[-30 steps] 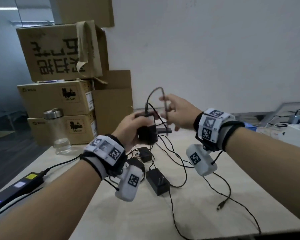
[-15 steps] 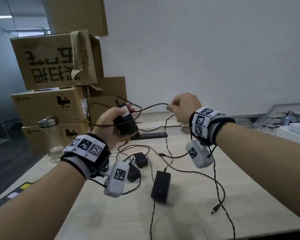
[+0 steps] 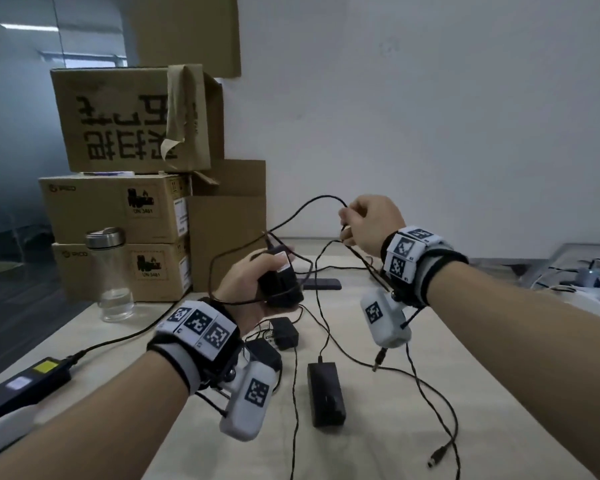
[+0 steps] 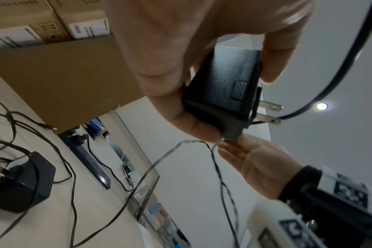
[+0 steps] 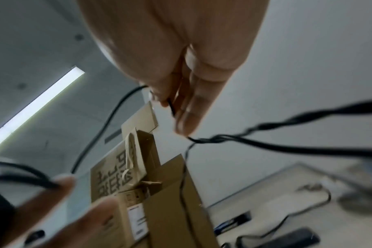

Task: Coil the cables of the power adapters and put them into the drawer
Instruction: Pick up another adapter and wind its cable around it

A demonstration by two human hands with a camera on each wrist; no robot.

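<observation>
My left hand (image 3: 253,289) grips a black plug-in power adapter (image 3: 280,282) above the table, its two metal prongs (image 4: 270,112) showing in the left wrist view. A loop of its thin black cable (image 3: 312,206) lies round the adapter (image 4: 221,94) and my left wrist. My right hand (image 3: 368,220) pinches this cable (image 5: 171,104) higher up and to the right, between thumb and fingers. More black adapters lie on the table below: a long brick (image 3: 326,393) and smaller plug-in ones (image 3: 284,332), with their cables tangled. No drawer shows in any view.
Stacked cardboard boxes (image 3: 132,188) stand at the back left, a glass bottle (image 3: 110,275) with a steel lid in front of them. A black laptop charger (image 3: 25,382) lies at the table's left edge. A barrel plug (image 3: 437,457) lies at the front right. Clutter sits far right.
My right hand has swung the cable up and round to the right, adding a loop about the adapter. My left hand keeps its grip and has turned the adapter a little.
</observation>
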